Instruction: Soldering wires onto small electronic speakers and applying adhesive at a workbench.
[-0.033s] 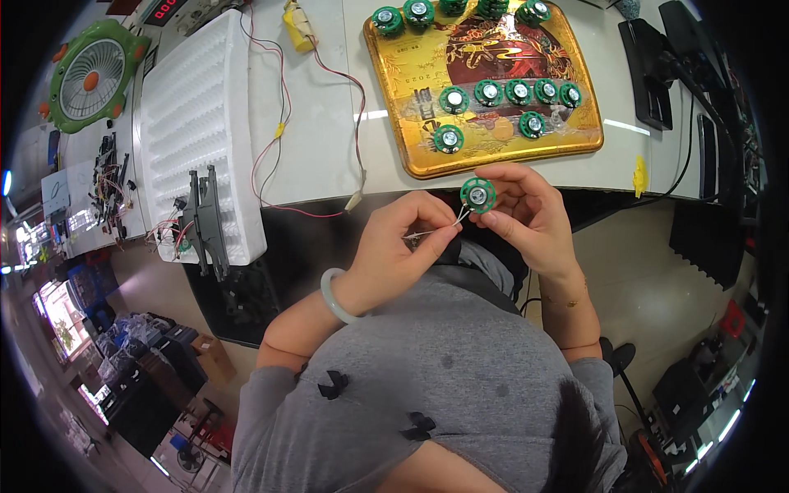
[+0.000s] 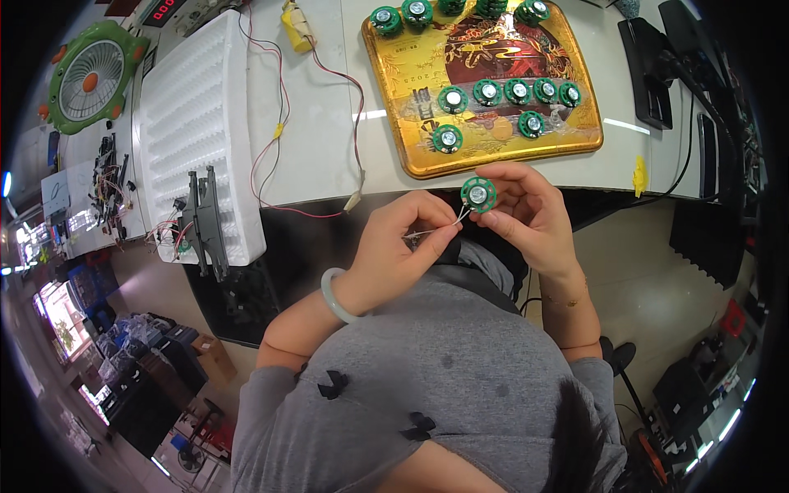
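Note:
My right hand [image 2: 530,218] grips a small round speaker [image 2: 478,194] by its edge, between thumb and fingers. The speaker has a green frame and a silver magnet in the middle. Two thin pale wires [image 2: 463,215] run from it down to my left hand [image 2: 403,238], whose thumb and forefinger pinch them. Both hands are in front of the table edge, close to my body. Beyond them lies a gold tin tray [image 2: 419,164] with a red printed picture. Several more green speakers [image 2: 518,91] stand on it in rows, magnets up.
A white foam tray [image 2: 185,123] lies at the left, with dark grey plastic parts [image 2: 205,222] on its near end. Red and black wires [image 2: 359,123] cross the table beside a yellow-wrapped bundle [image 2: 297,29]. A green fan [image 2: 92,78] stands far left; a black stand [image 2: 645,74] at right.

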Tool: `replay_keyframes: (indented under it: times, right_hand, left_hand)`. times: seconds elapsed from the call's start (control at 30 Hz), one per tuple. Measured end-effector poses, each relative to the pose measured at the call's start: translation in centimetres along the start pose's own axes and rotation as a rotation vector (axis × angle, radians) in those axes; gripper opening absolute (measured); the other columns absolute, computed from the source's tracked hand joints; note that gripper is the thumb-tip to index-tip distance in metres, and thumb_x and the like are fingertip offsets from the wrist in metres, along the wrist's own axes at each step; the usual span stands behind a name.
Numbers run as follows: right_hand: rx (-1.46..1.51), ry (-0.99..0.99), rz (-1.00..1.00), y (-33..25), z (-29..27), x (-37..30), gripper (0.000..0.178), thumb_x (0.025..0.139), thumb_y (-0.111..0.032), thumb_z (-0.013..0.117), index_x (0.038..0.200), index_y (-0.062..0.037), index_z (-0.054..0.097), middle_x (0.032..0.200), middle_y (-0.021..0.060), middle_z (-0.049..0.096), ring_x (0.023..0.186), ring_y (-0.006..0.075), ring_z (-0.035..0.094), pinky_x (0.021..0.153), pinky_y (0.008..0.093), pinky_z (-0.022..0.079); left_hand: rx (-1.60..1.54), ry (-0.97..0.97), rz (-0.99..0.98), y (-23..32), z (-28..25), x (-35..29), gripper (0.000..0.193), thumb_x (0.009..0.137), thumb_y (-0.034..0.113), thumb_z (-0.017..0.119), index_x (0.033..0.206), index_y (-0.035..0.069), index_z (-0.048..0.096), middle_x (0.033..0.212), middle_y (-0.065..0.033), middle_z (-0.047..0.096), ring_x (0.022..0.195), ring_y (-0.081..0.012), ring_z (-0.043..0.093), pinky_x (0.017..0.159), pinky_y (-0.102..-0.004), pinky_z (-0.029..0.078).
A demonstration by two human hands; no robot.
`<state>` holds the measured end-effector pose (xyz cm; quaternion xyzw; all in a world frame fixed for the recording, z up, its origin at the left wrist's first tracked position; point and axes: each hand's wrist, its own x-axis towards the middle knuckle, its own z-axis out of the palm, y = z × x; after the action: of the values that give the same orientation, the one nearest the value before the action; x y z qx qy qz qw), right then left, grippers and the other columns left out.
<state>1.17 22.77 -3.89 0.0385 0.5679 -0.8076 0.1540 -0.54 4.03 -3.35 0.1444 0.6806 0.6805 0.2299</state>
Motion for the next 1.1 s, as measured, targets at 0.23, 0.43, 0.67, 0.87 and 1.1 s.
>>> replay_keyframes:
  times: [0.23,0.43,0.67,0.87,1.1]
  right_hand:
    - [0.022,0.032,-0.001,0.2,-0.8,0.1,0.041,0.072,0.001,0.062,0.11,0.0036,0.045,0.092,0.0083,0.056,0.083,0.0126,0.056,0.075,0.025,0.047]
    - [0.016,0.028,-0.02,0.1,-0.9,0.2,0.04,0.073,0.003,0.061,0.11,0.0039,0.045,0.092,0.0079,0.056,0.084,0.012,0.055,0.075,0.0245,0.047]
    - [0.057,-0.002,-0.023,-0.1,-1.1,-0.2,0.038,0.075,0.006,0.057,0.11,0.002,0.046,0.099,0.0071,0.054,0.087,0.0096,0.054,0.076,0.0218,0.044]
    - [0.039,0.0,-0.042,0.0,-1.1,-0.3,0.037,0.075,0.006,0.056,0.11,0.0023,0.046,0.099,0.0073,0.055,0.086,0.0098,0.054,0.075,0.0217,0.044]
    - [-0.051,0.036,-0.055,-0.2,-1.0,-0.1,0.038,0.075,0.005,0.057,0.111,0.0044,0.045,0.093,0.006,0.055,0.086,0.01,0.054,0.076,0.0229,0.046]
  left_hand:
    - [0.118,0.029,0.107,-0.4,0.7,0.5,0.007,0.076,-0.002,0.057,0.078,0.0,0.051,0.082,-0.0085,0.056,0.068,-0.0118,0.054,0.058,-0.0218,0.045]
    - [0.191,0.037,0.193,-0.1,0.9,0.7,0.01,0.075,-0.003,0.058,0.08,0.0,0.05,0.084,-0.0088,0.056,0.066,-0.0116,0.055,0.054,-0.0212,0.046]
    - [0.196,0.013,0.199,0.2,1.1,0.6,0.01,0.074,-0.004,0.058,0.08,0.0,0.051,0.085,-0.0091,0.056,0.066,-0.0119,0.056,0.054,-0.0215,0.046]
    - [0.183,0.015,0.211,0.0,1.4,0.6,0.01,0.074,-0.004,0.058,0.08,0.0,0.051,0.085,-0.009,0.056,0.065,-0.0113,0.055,0.053,-0.0206,0.045]
    - [0.176,0.05,0.195,-0.4,1.7,0.7,0.01,0.074,-0.006,0.058,0.078,0.0,0.051,0.08,-0.0104,0.058,0.069,-0.0129,0.055,0.058,-0.0202,0.043]
